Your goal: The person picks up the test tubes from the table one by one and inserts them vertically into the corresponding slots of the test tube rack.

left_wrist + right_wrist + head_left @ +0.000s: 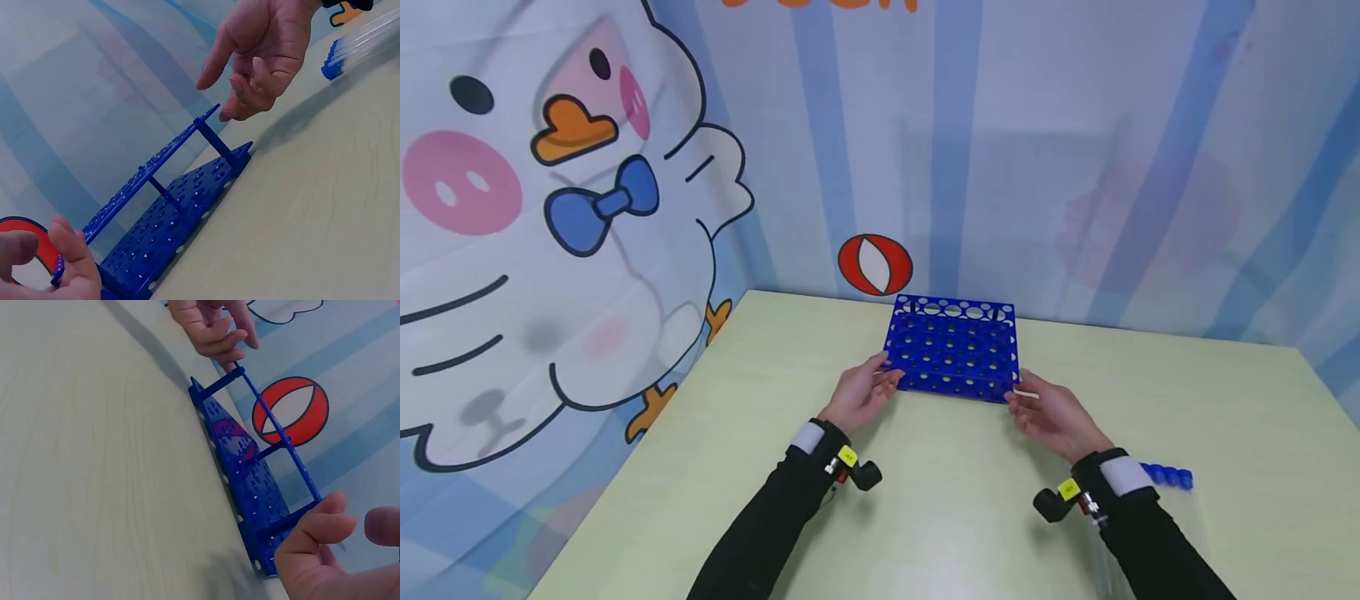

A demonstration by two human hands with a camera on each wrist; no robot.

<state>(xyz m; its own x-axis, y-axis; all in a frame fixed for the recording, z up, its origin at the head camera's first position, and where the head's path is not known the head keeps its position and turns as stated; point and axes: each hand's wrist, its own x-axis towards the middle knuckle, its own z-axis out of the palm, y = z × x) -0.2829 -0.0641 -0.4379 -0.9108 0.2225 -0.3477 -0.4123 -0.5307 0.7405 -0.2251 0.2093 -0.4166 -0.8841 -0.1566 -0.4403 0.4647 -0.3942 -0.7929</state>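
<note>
A blue test tube rack (953, 350) with round holes stands on the table near the back wall, its upper plate joined to a base by posts. Beside its front left corner is my left hand (863, 396), fingers loosely bent and fingertips right at the rack's end. At the opposite front corner is my right hand (1060, 417), its fingertips close against the edge. From the left wrist view, the right thumb and fingers (259, 81) are spread apart at the upper plate's tip. Likewise, a gap shows between the right hand's thumb and fingers (312, 534) in the right wrist view.
Clear tubes with blue caps (362, 47) lie on the table; their caps (1168, 476) show past my right wrist. A printed cloth backdrop (1022, 167) rises behind the pale table (925, 517) and along its left side.
</note>
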